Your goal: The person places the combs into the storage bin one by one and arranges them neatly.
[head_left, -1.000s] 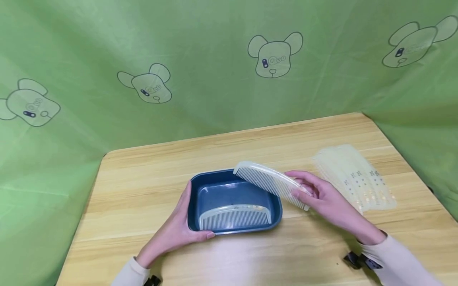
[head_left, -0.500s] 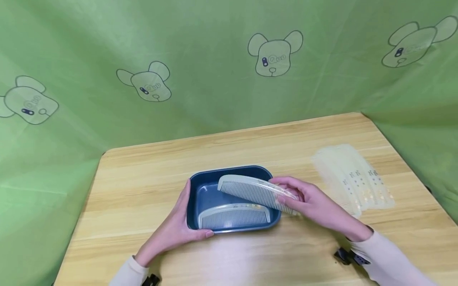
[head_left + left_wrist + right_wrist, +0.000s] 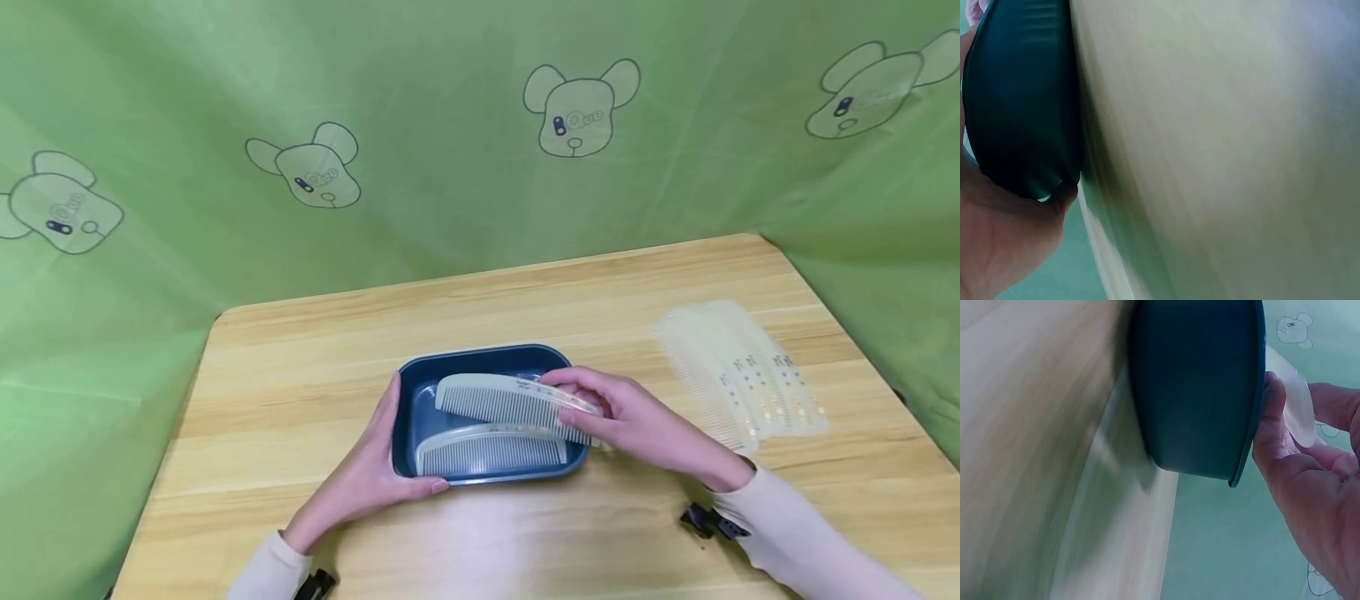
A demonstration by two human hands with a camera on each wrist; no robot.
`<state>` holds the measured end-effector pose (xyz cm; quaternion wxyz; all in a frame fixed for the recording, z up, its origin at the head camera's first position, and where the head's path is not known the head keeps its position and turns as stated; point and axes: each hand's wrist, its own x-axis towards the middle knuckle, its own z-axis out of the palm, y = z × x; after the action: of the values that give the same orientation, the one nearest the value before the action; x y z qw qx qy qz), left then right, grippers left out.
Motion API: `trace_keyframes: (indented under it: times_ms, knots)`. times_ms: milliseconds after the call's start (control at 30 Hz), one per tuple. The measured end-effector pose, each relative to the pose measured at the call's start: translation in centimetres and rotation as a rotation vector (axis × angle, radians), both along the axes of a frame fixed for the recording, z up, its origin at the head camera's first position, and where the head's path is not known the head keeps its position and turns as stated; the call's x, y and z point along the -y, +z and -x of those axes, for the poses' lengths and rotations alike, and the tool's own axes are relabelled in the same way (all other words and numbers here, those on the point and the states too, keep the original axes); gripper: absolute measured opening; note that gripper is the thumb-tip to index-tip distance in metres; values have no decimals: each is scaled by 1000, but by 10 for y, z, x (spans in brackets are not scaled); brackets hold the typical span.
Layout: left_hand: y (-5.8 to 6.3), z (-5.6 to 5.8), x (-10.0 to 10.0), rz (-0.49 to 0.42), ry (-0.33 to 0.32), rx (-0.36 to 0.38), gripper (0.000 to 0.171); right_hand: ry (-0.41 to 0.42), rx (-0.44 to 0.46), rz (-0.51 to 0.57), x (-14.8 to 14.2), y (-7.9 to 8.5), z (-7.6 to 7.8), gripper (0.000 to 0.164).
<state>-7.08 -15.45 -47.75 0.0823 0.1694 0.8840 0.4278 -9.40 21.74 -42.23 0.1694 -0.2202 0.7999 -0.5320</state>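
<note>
A blue rectangular tray (image 3: pixel 420 367) with rounded corners sits on the table, one pale comb (image 3: pixel 487 454) lying along its near side, teeth toward me. My left hand (image 3: pixel 375 462) grips the tray's left end, thumb along the near rim and fingers at the far left side. Between thumb and fingers my right hand (image 3: pixel 618 412) pinches the right end of a second pale comb (image 3: pixel 495 396), which slants over the tray and overlaps the first comb in the head view. The right wrist view shows the held comb's end (image 3: pixel 1297 412) between the fingers, just above the tray rim.
Several more pale combs (image 3: pixel 720 358) lie overlapped in a fan on the right of the wooden table (image 3: pixel 300 375). A green curtain (image 3: pixel 450 208) printed with bear heads hangs behind the table and at both sides.
The right hand has moved left with its comb, from over the tray's right rim to over its middle, and slightly lower. The left hand keeps its grip on the tray.
</note>
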Motion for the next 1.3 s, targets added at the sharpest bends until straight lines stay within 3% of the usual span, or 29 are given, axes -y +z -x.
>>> trace_keyframes:
  times_ms: [400, 833, 1300]
  knots:
    - [3, -3, 3, 19, 13, 20, 146, 62, -100, -52, 13, -3, 4, 38]
    - [2, -1, 3, -2, 7, 15, 146, 92, -215, -214, 26, -2, 1, 32]
    - [2, 0, 1, 7, 5, 22, 146, 146, -211, -288, 31, 1, 2, 32]
